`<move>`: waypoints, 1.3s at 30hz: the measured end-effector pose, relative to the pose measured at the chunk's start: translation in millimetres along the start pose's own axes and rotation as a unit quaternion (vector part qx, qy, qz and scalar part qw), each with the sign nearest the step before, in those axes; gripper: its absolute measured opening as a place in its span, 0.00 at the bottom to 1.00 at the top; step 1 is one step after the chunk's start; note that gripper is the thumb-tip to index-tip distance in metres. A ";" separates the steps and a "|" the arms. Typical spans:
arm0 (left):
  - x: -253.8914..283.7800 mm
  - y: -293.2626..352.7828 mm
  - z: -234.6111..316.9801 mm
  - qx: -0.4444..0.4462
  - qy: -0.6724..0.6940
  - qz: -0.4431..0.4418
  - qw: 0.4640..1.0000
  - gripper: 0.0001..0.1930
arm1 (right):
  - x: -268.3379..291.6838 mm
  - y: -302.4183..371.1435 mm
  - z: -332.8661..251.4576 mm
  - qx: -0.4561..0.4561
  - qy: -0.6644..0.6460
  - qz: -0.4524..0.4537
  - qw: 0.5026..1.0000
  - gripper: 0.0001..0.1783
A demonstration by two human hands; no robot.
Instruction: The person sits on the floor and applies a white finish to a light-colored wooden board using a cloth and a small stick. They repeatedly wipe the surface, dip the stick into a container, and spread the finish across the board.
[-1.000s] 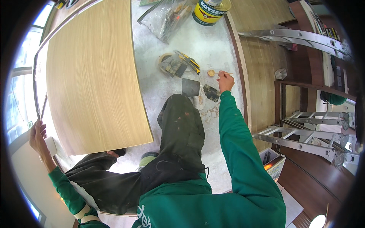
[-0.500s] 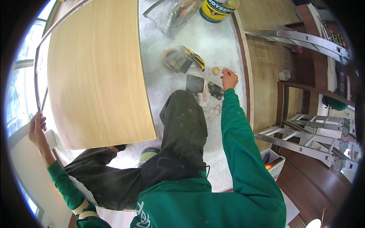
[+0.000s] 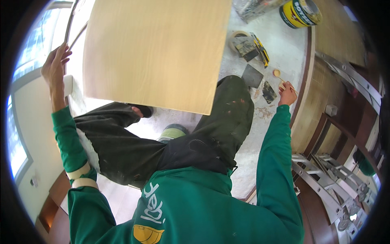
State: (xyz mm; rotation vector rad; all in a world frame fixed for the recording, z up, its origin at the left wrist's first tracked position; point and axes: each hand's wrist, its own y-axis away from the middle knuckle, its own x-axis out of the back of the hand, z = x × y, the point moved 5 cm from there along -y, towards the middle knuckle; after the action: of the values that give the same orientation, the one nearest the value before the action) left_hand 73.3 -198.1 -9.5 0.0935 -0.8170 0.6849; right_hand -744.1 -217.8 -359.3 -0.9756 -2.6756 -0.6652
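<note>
My left hand [image 3: 57,67], raised at the far left, pinches a long, thin, dark strip [image 3: 70,28] beside the board's left edge. A large light wood-grain board [image 3: 154,53] lies in front of me, its near edge over my legs. At the right, my right hand [image 3: 287,94] is closed round a thin spoon-like stick [image 3: 280,77] with a small round tan end. Near that hand are a dark, worn flat piece [image 3: 269,92] and a dark grey square sheet [image 3: 252,76]. Farther off sit a yellow-and-black utility knife [image 3: 261,51] and a tape roll [image 3: 235,39] with dark scraps on it.
A yellow-and-green paint can [image 3: 298,14] and a clear plastic bag [image 3: 254,9] stand at the far right of the pale worktop [image 3: 284,42]. Aluminium ladders [image 3: 325,185] are off to the right. A round tub [image 3: 172,132] sits between my legs.
The view has shifted, so the board and tools appear farther right and higher. Both hands keep their holds; the left, with the strip, sits higher in the view.
</note>
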 end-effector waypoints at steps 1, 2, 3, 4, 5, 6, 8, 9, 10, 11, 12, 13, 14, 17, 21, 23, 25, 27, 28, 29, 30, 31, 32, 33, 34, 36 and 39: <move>0.4 0.7 2.0 0.000 0.008 0.003 1.000 0.19 | -0.1 1.8 -1.1 -0.002 0.004 -0.013 1.000 0.15; 0.2 1.1 1.4 0.023 0.018 0.001 1.000 0.18 | 1.0 3.8 -1.3 -0.021 0.012 -0.025 0.999 0.16; 2.2 2.2 3.2 0.018 0.014 0.005 1.000 0.18 | 5.0 6.5 -3.1 -0.028 0.009 -0.015 0.999 0.16; 4.5 2.6 6.4 0.002 0.018 0.008 1.000 0.18 | 10.9 9.6 -8.2 -0.024 -0.012 -0.017 0.999 0.16; 8.1 3.9 9.9 -0.017 0.018 0.014 1.000 0.18 | 20.4 14.8 -13.3 -0.033 -0.006 0.001 0.999 0.16; 11.7 5.0 12.4 -0.021 0.023 0.018 0.999 0.18 | 29.1 20.3 -22.5 -0.038 -0.031 -0.003 0.999 0.17; 20.4 8.9 19.9 -0.034 0.024 0.036 0.998 0.18 | 50.9 41.1 -49.4 -0.027 -0.076 -0.019 0.997 0.19; 24.2 10.2 25.0 -0.036 0.040 0.048 0.997 0.18 | 59.7 56.5 -65.6 -0.015 -0.109 -0.033 0.993 0.20; 27.3 14.0 32.2 -0.052 0.056 0.048 0.996 0.17 | 66.4 74.3 -86.3 -0.016 -0.162 -0.058 0.985 0.19; 31.2 16.7 38.8 -0.047 0.049 0.069 0.995 0.16 | 72.5 92.6 -110.7 -0.031 -0.220 -0.066 0.973 0.19; 32.9 19.9 46.7 -0.048 0.069 0.058 0.995 0.16 | 71.2 115.9 -138.9 -0.028 -0.272 -0.134 0.952 0.18; 35.2 21.9 54.0 -0.037 0.083 0.056 0.994 0.15 | 69.1 141.9 -167.2 -0.031 -0.327 -0.180 0.927 0.18; 38.8 27.8 62.7 -0.068 0.089 0.109 0.988 0.14 | 57.7 173.2 -194.3 -0.028 -0.359 -0.277 0.891 0.18; 54.5 35.9 78.3 -0.062 0.123 0.118 0.983 0.14 | 11.2 260.2 -254.4 -0.027 -0.385 -0.409 0.827 0.18; 81.4 41.0 72.2 -0.054 0.161 0.149 0.974 0.15 | -74.6 362.5 -277.3 -0.022 -0.323 -0.450 0.832 0.17; 91.8 37.8 60.9 -0.054 0.187 0.153 0.969 0.15 | -121.3 404.8 -280.2 -0.024 -0.281 -0.501 0.818 0.17; 100.1 30.8 45.5 -0.012 0.178 0.167 0.970 0.14 | -165.1 443.0 -283.6 0.018 -0.242 -0.557 0.795 0.17; 101.8 28.0 33.3 0.011 0.193 0.173 0.966 0.14 | -197.8 472.7 -284.5 0.087 -0.164 -0.563 0.805 0.16; 100.0 28.6 29.1 0.012 0.174 0.184 0.967 0.14 | -211.4 484.3 -283.6 0.103 -0.138 -0.572 0.802 0.15; 97.2 31.1 25.8 0.014 0.153 0.194 0.969 0.14 | -223.5 494.6 -282.1 0.122 -0.111 -0.578 0.799 0.15; 98.6 28.9 20.5 0.026 0.147 0.194 0.970 0.14 | -234.2 505.2 -280.7 0.141 -0.086 -0.584 0.795 0.14; 99.8 27.5 15.6 0.038 0.141 0.193 0.970 0.14 | -243.0 513.1 -280.0 0.156 -0.074 -0.587 0.791 0.14; 102.6 21.6 9.4 0.060 0.149 0.181 0.970 0.14 | -251.1 519.5 -279.3 0.171 -0.062 -0.590 0.786 0.14; 105.1 16.6 3.2 0.082 0.157 0.169 0.970 0.14 | -258.2 523.9 -278.5 0.181 -0.052 -0.593 0.783 0.14; 110.7 14.9 0.6 0.062 0.158 0.184 0.968 0.14 | -264.5 529.4 -277.7 0.195 -0.046 -0.595 0.778 0.14; 117.5 9.7 -5.2 0.062 0.184 0.183 0.964 0.14 | -273.6 537.1 -275.8 0.210 -0.034 -0.597 0.773 0.15; 115.1 3.3 -10.5 0.128 0.254 0.135 0.949 0.13 | -285.5 542.7 -272.3 0.208 -0.033 -0.602 0.770 0.13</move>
State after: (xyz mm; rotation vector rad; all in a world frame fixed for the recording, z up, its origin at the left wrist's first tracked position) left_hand 133.7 -131.5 63.0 0.0353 -0.2409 1.0194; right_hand -161.3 -139.8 -36.1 0.9741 -3.0123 -0.1236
